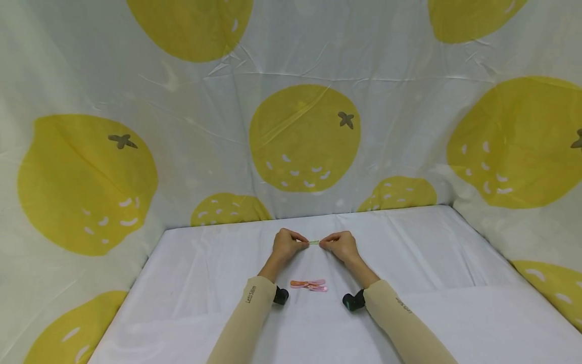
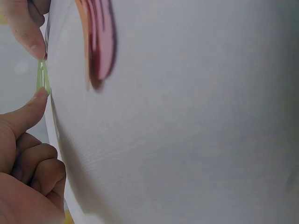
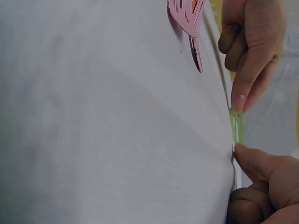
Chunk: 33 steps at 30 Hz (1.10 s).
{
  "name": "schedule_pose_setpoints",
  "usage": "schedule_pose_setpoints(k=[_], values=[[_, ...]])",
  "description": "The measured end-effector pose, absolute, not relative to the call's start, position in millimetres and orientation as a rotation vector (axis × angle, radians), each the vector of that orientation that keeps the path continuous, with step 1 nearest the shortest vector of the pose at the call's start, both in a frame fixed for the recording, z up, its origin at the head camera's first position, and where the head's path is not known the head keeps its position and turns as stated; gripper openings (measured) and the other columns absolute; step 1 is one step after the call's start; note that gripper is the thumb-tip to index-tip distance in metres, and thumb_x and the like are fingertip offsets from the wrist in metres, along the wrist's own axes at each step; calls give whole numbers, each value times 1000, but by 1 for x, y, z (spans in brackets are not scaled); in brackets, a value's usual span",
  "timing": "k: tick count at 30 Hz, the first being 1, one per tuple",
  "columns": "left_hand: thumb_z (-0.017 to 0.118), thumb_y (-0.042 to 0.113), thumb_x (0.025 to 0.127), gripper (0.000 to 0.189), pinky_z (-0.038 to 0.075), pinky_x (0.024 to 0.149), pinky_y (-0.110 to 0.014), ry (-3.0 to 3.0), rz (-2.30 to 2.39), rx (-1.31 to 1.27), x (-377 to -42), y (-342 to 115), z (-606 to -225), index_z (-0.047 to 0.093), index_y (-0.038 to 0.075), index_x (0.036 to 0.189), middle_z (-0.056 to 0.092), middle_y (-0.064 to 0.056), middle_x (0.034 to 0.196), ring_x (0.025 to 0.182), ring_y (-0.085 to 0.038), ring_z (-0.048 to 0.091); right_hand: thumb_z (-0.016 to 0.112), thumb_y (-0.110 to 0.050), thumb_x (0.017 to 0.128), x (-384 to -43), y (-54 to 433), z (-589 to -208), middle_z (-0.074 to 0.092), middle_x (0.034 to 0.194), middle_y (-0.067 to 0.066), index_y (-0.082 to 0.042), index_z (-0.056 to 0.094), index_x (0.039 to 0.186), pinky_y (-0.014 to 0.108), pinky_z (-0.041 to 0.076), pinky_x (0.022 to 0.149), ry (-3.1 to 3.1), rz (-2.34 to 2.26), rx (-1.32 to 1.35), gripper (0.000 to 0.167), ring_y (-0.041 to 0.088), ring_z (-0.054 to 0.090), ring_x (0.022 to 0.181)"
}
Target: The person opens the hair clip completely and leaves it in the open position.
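A small light-green hair clip is stretched between my two hands over the far half of the table. My left hand pinches one end with thumb and forefinger, the other fingers curled in. At the opposite end, my right hand pinches it the same way. In the left wrist view the green clip shows its slim, slotted shape, and in the right wrist view the clip spans the gap between the fingertips. Closer to me lie an orange hair clip and pink hair clips, overlapping in a small pile.
White cloth covers the table, with light creases. Behind and at both sides hangs a pale curtain printed with big yellow lemons. Beige sleeves cover the forearms, and a black wrist camera sits by the right wrist.
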<state>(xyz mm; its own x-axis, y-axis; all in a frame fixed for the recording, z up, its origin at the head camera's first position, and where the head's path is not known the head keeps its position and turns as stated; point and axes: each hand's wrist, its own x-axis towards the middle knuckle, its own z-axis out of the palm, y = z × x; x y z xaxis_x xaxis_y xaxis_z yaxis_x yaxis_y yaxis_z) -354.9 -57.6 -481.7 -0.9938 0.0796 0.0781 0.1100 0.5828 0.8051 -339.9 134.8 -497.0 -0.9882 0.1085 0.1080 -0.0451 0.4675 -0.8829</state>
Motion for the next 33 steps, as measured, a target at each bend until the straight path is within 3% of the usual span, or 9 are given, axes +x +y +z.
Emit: schedule_pose_setpoints(k=[11, 17, 24, 28, 30, 33], values=[[89, 12, 81, 11, 41, 68, -26, -2729, -1445, -92, -347, -67, -478, 85, 4, 87, 79, -11, 95, 80, -14, 55, 86, -15, 83, -338, 137, -494, 80, 95, 13, -3, 84, 91, 23, 43, 67, -2580, 1599, -91, 15, 14, 58, 77], [87, 14, 84, 10, 43, 71, -26, -2671, -1546, -100, -336, -76, -473, 85, 5, 88, 80, -12, 98, 86, -15, 58, 83, -20, 88, -329, 144, -490, 78, 112, 14, -6, 84, 99, 22, 39, 70, -2614, 1685, -84, 18, 19, 56, 95], [85, 13, 86, 11, 37, 65, -23, -2601, -1691, -167, -318, -90, -466, 84, 4, 91, 80, -11, 91, 80, -10, 52, 80, -25, 92, -308, 155, -478, 78, 118, 9, -11, 84, 103, 31, 46, 90, -2685, 1707, -51, 19, 24, 59, 121], [86, 13, 84, 12, 32, 61, -21, -2625, -1721, -181, -304, -97, -466, 85, 4, 91, 76, -3, 76, 71, -8, 44, 83, -27, 89, -291, 161, -473, 78, 104, 1, -12, 84, 104, 27, 40, 75, -2713, 1755, -47, 21, 17, 53, 94], [87, 13, 83, 12, 28, 56, -22, -2651, -1734, -193, -296, -100, -464, 85, 5, 92, 66, 1, 65, 65, -10, 37, 84, -27, 88, -282, 164, -469, 72, 85, -4, -12, 83, 106, 25, 35, 64, -2713, 1818, -62, 23, 15, 42, 74], [88, 13, 82, 13, 26, 54, -21, -2690, -1744, -217, -285, -104, -460, 85, 6, 93, 51, 5, 55, 60, -9, 32, 83, -26, 89, -270, 168, -463, 62, 71, -7, -11, 82, 111, 24, 27, 53, -2711, 1910, -76, 27, 11, 28, 56]])
